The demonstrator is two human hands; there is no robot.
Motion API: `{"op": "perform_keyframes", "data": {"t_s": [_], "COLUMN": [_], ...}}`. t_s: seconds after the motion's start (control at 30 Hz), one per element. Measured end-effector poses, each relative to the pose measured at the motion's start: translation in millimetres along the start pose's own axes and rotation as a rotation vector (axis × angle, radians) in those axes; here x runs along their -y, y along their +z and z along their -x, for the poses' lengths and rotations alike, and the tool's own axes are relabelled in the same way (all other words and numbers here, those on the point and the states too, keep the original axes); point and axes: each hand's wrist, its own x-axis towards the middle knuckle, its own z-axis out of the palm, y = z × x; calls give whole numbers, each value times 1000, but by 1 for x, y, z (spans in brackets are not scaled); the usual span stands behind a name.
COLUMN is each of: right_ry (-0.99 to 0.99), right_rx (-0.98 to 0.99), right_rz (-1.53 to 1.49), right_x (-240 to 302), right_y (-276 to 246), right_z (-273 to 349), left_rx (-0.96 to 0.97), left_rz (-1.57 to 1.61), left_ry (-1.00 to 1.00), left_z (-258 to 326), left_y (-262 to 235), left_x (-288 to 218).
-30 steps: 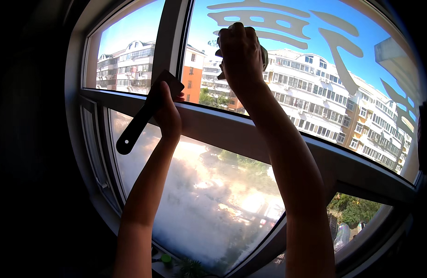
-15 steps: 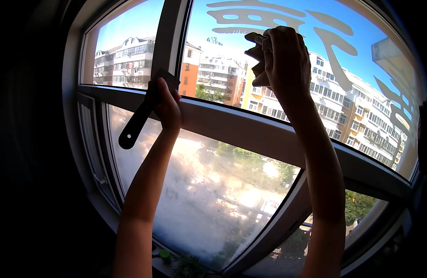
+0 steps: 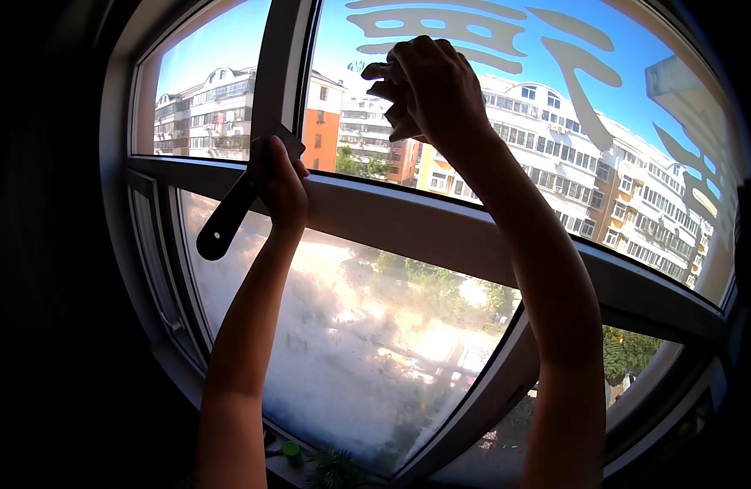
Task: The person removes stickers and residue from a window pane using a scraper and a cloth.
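Observation:
My left hand [image 3: 284, 189] grips a scraper [image 3: 220, 226] with a dark handle that has a hole at its end. Its flat blade rests near the window's upright bar, and my fingers partly cover it. Higher up, my right hand [image 3: 442, 91] clutches a crumpled cloth [image 3: 394, 102] against or close to the large upper window pane [image 3: 334, 98]. Whether the cloth touches the glass, I cannot make out. Pale painted or stuck-on strokes [image 3: 440, 33] cross the top of this pane, just above my right hand.
A wide crossbar [image 3: 408, 220] runs below the upper panes. Under it, the lower pane [image 3: 351, 326] looks cloudy. On the sill at the bottom are a small green round thing [image 3: 290, 449] and a spiky plant [image 3: 333, 469]. Apartment blocks [image 3: 546, 138] stand outside.
My right hand has moved left across the upper pane with the cloth. The whole view has shifted slightly; my left hand still holds the scraper at the same spot by the upright bar.

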Motion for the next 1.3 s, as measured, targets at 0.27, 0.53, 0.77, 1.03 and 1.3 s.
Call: {"op": "perform_keyframes", "data": {"t_s": [0.27,0.53,0.77,1.03,1.3], "right_ry": [103,131,113,122,91], "right_rx": [-79,148,227,-166,-209], "right_rz": [390,-41,-528,85,364], "right_x": [-44,68,62,-60,-50], "right_y": [-100,52,-15,-129,-70], "right_z": [38,-5,-7,17,38], "left_rx": [10,29,-27,87,69], "left_rz": [-68,-6,-15,-241,-296], "left_ry": [98,-72,-47,207,74], "left_z": [2,1,-14,5,11], "left_y": [7,1,-40,-21,-35], "left_x": [-1,-13,-33,-18,-10]}}
